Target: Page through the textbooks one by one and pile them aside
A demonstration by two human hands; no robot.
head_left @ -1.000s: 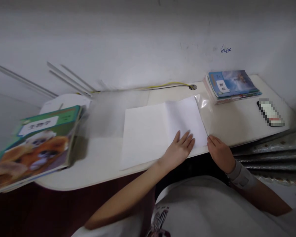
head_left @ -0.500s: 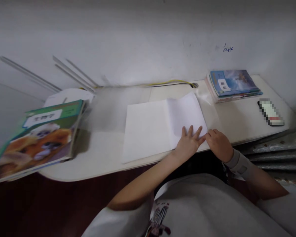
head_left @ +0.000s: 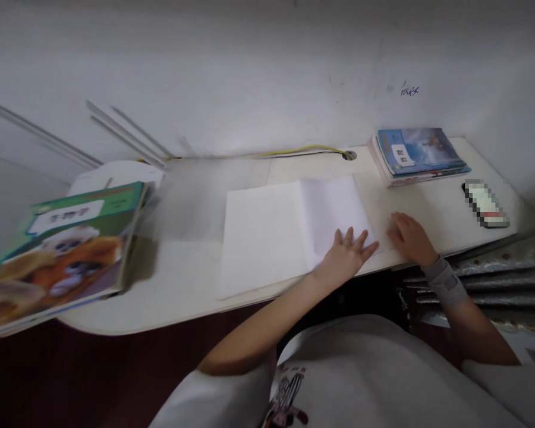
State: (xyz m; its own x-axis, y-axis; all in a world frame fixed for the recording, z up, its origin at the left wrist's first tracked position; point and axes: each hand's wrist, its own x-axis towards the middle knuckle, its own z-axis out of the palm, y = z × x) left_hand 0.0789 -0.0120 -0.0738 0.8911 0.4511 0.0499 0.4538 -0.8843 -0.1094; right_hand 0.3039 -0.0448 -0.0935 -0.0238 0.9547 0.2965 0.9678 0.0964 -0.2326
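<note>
A large white sheet of paper [head_left: 263,238] lies on the white desk. A fold line runs down it, and the part to its right looks slightly bluer; whether that part is a folded-over layer I cannot tell. My left hand [head_left: 346,254] rests with spread fingers on the lower right of the paper, its thumb reaching past the right edge. Just to the right of the paper, apart from it, my right hand [head_left: 411,239] is over the desk, holding nothing, fingers somewhat bent and loosely apart. A grey band circles the right wrist.
At the left, a thick stack of textbooks [head_left: 71,249] overhangs the desk's front edge. Another book stack [head_left: 423,151] sits at the back right, near a phone [head_left: 485,204] with a blurred screen. A yellow cable [head_left: 312,147] runs along the wall into a desk hole.
My right hand has let go of the paper's right edge and moved right, its fingers loosening. The left hand stays on the paper, slightly lower. The view has shifted a little.
</note>
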